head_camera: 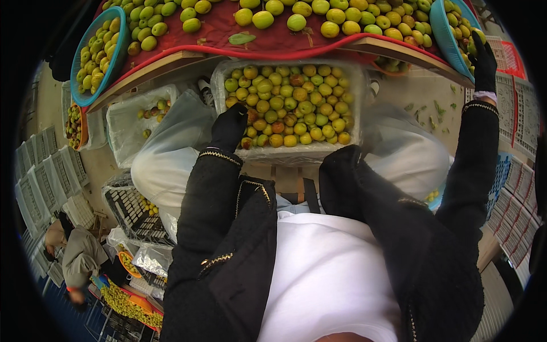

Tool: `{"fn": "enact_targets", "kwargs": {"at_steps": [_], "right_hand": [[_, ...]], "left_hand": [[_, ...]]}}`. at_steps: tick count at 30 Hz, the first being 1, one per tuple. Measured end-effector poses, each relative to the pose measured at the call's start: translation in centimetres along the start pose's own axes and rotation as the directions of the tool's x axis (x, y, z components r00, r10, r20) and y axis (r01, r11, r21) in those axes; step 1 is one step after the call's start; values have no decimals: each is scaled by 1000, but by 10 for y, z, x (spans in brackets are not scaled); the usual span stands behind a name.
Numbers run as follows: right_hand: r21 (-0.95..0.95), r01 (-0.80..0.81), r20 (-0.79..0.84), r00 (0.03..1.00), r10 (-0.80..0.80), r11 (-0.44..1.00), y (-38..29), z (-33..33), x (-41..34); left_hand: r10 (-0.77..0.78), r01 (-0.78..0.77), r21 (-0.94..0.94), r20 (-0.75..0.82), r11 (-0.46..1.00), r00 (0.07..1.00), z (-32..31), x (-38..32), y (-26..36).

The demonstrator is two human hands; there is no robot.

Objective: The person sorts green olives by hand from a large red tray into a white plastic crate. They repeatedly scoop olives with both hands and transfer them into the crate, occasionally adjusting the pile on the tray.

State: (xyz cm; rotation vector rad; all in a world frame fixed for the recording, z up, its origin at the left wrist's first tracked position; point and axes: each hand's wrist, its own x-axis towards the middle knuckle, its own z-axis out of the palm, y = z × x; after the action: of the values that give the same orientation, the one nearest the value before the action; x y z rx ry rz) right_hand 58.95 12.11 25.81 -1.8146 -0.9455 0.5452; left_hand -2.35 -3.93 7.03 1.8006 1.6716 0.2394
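Note:
A plastic-lined crate (290,150) full of yellow-green fruits (295,107), which look like jujubes, stands between the person's knees. Some fruits have reddish-brown patches. My left hand (229,127), in a black glove, is at the crate's left side with its fingertips against the fruits; its grip is hidden. At the upper right, my right hand (485,66), also gloved in black, reaches over the rim of a blue basket (446,38) of similar fruits. One fruit (478,36) shows by its fingers, but whether it is held is unclear.
A red-covered table (282,40) with a wooden edge bears many loose fruits and another blue basket (124,42). At left are a lined crate (128,143) with few fruits and a black crate (132,209). Stacked crates (519,111) stand right. Another person (81,252) is at lower left.

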Motion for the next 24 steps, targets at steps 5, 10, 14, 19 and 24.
{"fn": "enact_targets", "kwargs": {"at_steps": [5,10,14,19,24], "right_hand": [[127,21,425,902,-73,992,-29,18,-139],[31,-69,692,722,28,997,45,135,-286],[53,-293,701,692,173,955,101,166,-321],[-6,-162,599,790,133,987,140,175,-268],[-439,207,502,864,48,874,141,198,-246]], "left_hand": [[-92,236,-563,272,792,958,11,5,43],[152,461,-865,492,199,857,48,17,122],[243,401,-831,511,386,825,62,29,140],[143,443,-860,486,252,862,67,36,125],[-92,330,-834,324,443,942,60,39,84]]}}
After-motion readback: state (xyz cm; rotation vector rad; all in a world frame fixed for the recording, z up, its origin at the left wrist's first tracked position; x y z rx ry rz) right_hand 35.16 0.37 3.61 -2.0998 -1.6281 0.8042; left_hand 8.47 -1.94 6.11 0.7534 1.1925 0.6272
